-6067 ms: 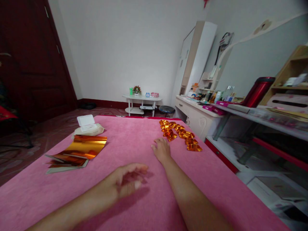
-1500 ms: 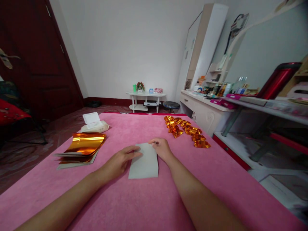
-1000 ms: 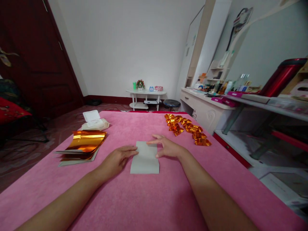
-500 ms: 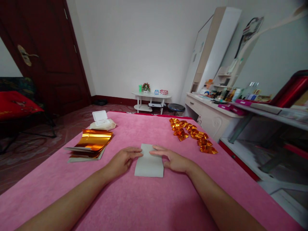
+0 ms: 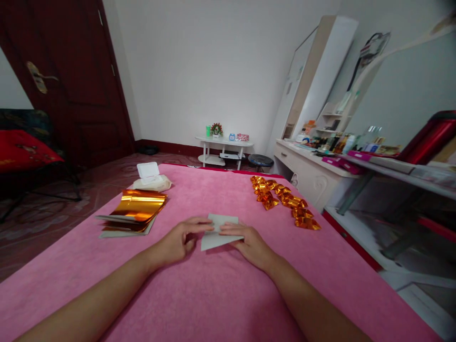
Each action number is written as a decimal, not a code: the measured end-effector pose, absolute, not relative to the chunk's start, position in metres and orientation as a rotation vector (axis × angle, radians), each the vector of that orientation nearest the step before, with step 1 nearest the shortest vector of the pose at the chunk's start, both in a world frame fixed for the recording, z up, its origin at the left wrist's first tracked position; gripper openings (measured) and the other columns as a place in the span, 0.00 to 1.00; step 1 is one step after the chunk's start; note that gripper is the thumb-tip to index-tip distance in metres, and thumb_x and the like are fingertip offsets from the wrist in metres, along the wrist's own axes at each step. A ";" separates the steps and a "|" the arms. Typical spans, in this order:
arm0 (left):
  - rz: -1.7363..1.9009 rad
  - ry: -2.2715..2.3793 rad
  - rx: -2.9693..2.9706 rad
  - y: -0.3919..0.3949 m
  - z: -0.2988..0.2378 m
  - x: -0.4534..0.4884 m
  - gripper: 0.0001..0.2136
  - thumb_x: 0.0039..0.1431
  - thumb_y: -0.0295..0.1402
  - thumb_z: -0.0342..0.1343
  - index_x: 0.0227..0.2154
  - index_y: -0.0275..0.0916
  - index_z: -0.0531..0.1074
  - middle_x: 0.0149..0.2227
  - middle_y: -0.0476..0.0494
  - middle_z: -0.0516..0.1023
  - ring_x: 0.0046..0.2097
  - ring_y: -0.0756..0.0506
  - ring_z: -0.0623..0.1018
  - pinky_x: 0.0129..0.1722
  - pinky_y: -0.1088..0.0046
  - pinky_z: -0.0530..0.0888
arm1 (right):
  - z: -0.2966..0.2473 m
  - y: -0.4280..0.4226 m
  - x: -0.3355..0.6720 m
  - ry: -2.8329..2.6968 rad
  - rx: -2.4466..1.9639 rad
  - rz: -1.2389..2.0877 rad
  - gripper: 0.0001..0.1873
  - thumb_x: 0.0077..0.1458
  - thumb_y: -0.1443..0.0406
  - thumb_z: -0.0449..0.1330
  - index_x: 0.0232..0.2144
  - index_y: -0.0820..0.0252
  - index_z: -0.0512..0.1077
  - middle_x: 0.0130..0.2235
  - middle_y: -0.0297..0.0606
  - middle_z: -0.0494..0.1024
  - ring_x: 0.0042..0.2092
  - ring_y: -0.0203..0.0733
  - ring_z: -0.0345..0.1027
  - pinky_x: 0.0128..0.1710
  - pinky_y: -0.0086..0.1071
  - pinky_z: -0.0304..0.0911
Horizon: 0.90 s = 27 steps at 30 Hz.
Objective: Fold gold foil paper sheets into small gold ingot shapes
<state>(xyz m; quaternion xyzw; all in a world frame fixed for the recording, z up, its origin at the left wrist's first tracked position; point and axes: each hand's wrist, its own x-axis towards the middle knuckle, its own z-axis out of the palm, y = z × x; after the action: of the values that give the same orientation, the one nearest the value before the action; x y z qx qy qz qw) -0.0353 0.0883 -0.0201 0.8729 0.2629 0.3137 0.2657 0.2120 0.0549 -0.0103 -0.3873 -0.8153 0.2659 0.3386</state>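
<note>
A grey-white sheet of paper [image 5: 218, 231] lies on the pink cloth [image 5: 228, 304] in front of me, one near corner lifted off the cloth. My left hand [image 5: 177, 242] rests at its left edge, fingers curled, fingertips on the sheet. My right hand [image 5: 249, 241] lies over its right side, fingers stretched flat and pressing the paper down. A stack of gold foil sheets [image 5: 137, 210] lies to the left. A row of folded gold foil pieces [image 5: 285, 203] lies to the right.
A pack of wet wipes [image 5: 151, 177] with its lid up sits behind the foil stack. A white dresser [image 5: 313, 175] and shelves [image 5: 392, 166] crowd the right side. A small white table [image 5: 223, 149] stands at the far wall; a dark door [image 5: 67, 80] is at left.
The paper first appeared between my hands, lying flat. Now its near right corner is lifted and my right hand has slid toward me over the sheet; my left hand stays at its left edge.
</note>
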 end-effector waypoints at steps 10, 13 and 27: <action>0.819 0.907 2.039 0.092 -0.012 -0.017 0.21 0.59 0.44 0.48 0.18 0.34 0.69 0.23 0.50 0.68 0.27 0.51 0.68 0.28 0.76 0.64 | -0.013 0.068 0.202 -1.692 -1.268 0.713 0.16 0.57 0.59 0.52 0.32 0.63 0.77 0.33 0.36 0.79 0.35 0.43 0.71 0.34 0.32 0.64; 0.868 1.088 1.999 0.102 -0.023 -0.007 0.22 0.56 0.45 0.51 0.13 0.35 0.62 0.19 0.53 0.61 0.23 0.53 0.62 0.23 0.77 0.58 | -0.016 0.076 0.197 -1.696 -1.483 0.412 0.13 0.54 0.62 0.54 0.24 0.60 0.74 0.29 0.36 0.76 0.34 0.41 0.69 0.34 0.30 0.62; 0.618 1.524 2.335 0.130 -0.009 0.005 0.26 0.35 0.47 0.65 0.39 0.41 0.72 0.38 0.44 0.75 0.40 0.42 0.72 0.36 0.71 0.67 | -0.010 0.099 0.190 -1.657 -1.951 0.231 0.09 0.36 0.64 0.67 0.23 0.57 0.70 0.31 0.36 0.73 0.33 0.41 0.68 0.31 0.31 0.60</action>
<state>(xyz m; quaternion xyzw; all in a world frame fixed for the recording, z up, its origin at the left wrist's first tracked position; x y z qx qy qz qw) 0.0050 0.1298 -0.0094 0.8093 0.5281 0.2143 0.1423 0.1901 0.0990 -0.0102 -0.7283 -0.6186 0.0861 0.2821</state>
